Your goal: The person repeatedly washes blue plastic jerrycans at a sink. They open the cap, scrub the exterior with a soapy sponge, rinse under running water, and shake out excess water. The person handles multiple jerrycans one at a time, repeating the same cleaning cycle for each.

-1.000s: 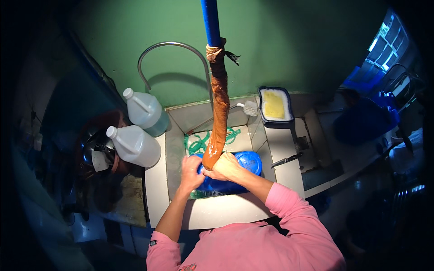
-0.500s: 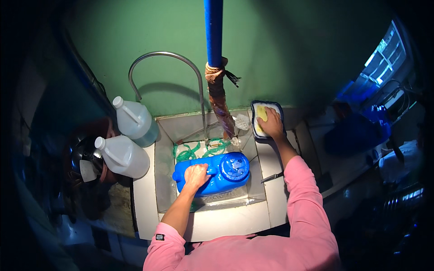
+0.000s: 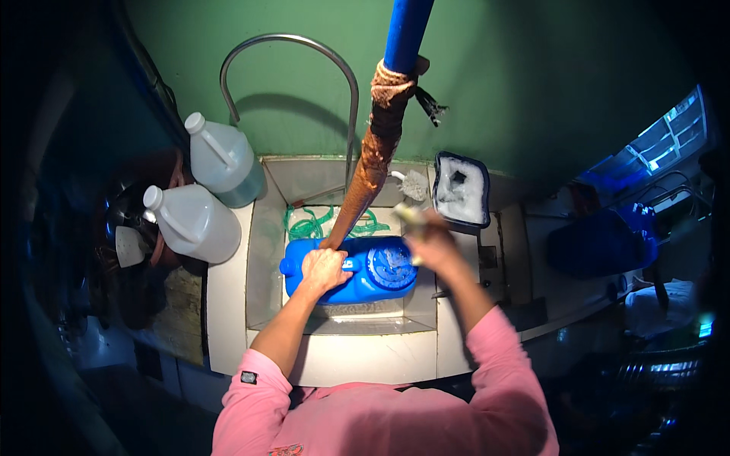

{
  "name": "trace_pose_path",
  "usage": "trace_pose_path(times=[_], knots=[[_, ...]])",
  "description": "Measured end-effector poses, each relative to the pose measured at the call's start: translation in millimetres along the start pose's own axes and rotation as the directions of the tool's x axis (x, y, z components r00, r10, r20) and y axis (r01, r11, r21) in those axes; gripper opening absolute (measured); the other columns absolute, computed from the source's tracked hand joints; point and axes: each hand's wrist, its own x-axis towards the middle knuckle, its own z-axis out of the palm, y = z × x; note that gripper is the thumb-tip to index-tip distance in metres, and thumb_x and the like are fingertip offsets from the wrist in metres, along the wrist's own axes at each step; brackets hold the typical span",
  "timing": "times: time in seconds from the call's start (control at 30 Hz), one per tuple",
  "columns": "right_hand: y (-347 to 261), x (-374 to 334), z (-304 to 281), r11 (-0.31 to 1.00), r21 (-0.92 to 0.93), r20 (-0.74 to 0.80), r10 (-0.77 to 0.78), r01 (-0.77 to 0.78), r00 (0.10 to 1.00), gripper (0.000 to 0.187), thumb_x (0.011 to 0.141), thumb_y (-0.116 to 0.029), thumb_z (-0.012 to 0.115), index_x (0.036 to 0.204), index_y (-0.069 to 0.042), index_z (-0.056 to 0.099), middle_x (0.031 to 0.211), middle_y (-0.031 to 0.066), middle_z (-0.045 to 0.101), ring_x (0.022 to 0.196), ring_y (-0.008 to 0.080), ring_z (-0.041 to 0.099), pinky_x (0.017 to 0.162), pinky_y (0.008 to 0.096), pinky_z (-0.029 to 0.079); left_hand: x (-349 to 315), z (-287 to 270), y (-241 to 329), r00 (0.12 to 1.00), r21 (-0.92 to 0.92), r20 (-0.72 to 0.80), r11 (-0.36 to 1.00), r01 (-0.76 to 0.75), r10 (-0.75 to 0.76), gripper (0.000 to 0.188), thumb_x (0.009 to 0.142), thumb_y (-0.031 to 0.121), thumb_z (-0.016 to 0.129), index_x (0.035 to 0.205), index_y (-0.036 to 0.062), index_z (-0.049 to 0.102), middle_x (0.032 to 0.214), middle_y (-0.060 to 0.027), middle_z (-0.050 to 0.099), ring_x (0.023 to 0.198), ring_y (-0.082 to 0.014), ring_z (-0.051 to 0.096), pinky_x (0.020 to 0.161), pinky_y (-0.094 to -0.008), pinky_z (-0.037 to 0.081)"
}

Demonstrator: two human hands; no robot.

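Observation:
A blue plastic jug (image 3: 356, 289) lies on its side in the tiled sink, its wide round lid toward the right and a small capped spout toward the left. My left hand (image 3: 324, 268) is closed around the jug's handle. Blurred by motion, my right hand (image 3: 435, 242) grips a pale yellow sponge (image 3: 411, 216) just above the lid end. Behind it, on the sink's right ledge, sits a dark blue tub (image 3: 477, 190) full of white suds.
Two translucent jugs, one (image 3: 228, 163) part-filled with bluish liquid and another (image 3: 199, 228), stand on the left ledge. A curved metal faucet (image 3: 353, 99) and a wrapped blue pipe (image 3: 376, 152) rise at the sink. Green netting (image 3: 308, 226) and a white brush (image 3: 414, 185) lie behind the jug.
My right hand has left the suds tub and come nearer and leftward with the sponge, over the jug's lid end. My left hand keeps its hold on the handle. The view has shifted.

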Motion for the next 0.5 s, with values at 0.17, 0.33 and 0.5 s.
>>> trace_pose_path(times=[0.17, 0.33, 0.5], knots=[[-17.1, -53.0, 104.1, 0.912, -0.146, -0.015, -0.39, 0.383, 0.921, 0.027, 0.082, -0.025, 0.067, 0.106, -0.013, 0.073, 0.11, 0.015, 0.066, 0.1, 0.0333, 0.065, 0.086, 0.044, 0.053, -1.7, 2.9, 0.0, 1.0, 0.0, 0.0, 1.0, -0.001, 0.001, 0.031, 0.069, 0.032, 0.077, 0.09, 0.0087, 0.073, 0.08, -0.0188, 0.072, 0.075, -0.0368, 0.071, 0.068, -0.0477, 0.056], [-3.9, -25.1, 95.4, 0.935, -0.022, 0.09, -0.352, 0.355, 0.932, 0.02, 0.082, -0.026, 0.063, 0.093, -0.013, 0.073, 0.087, 0.0137, 0.072, 0.081, 0.0342, 0.069, 0.073, 0.0474, 0.055, -7.7, 1.0, 2.5, 0.999, 0.031, -0.016, 0.999, -0.036, 0.037, 0.027, 0.07, 0.027, 0.073, 0.088, 0.0072, 0.071, 0.081, -0.0179, 0.073, 0.075, -0.0361, 0.072, 0.066, -0.0487, 0.057], [17.0, -26.4, 55.5, 0.992, 0.055, -0.154, 0.125, -0.118, 0.98, 0.036, 0.095, -0.036, 0.055, 0.104, -0.002, 0.065, 0.105, 0.0266, 0.066, 0.094, 0.0449, 0.065, 0.083, 0.0522, 0.053, -3.8, -3.6, 4.6, 1.0, 0.031, 0.009, 0.999, 0.012, -0.012, 0.035, 0.07, 0.034, 0.078, 0.095, 0.0093, 0.074, 0.083, -0.0172, 0.074, 0.078, -0.0348, 0.073, 0.069, -0.0471, 0.057]])
